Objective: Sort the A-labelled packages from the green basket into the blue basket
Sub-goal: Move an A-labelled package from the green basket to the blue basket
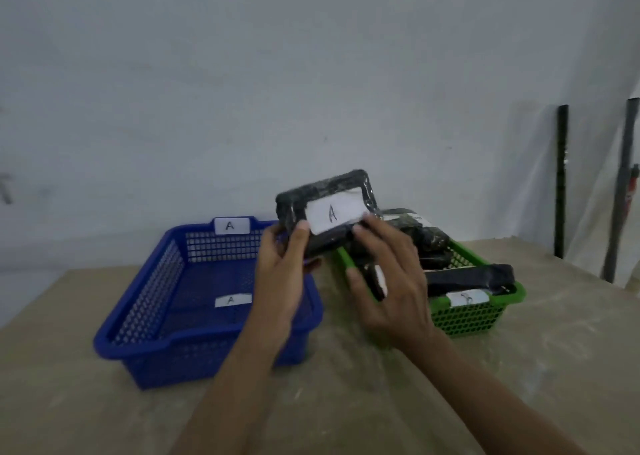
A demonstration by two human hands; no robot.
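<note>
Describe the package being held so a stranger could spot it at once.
Above the gap between the blue basket and green basket, the left hand and right hand hold up a black package. Only its white label shows A.

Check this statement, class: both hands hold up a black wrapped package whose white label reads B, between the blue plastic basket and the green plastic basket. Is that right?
Not quite. In the head view the white label on the black wrapped package reads A, not B. The rest stands: both hands, left and right, hold it up between the blue plastic basket and the green plastic basket.
</note>
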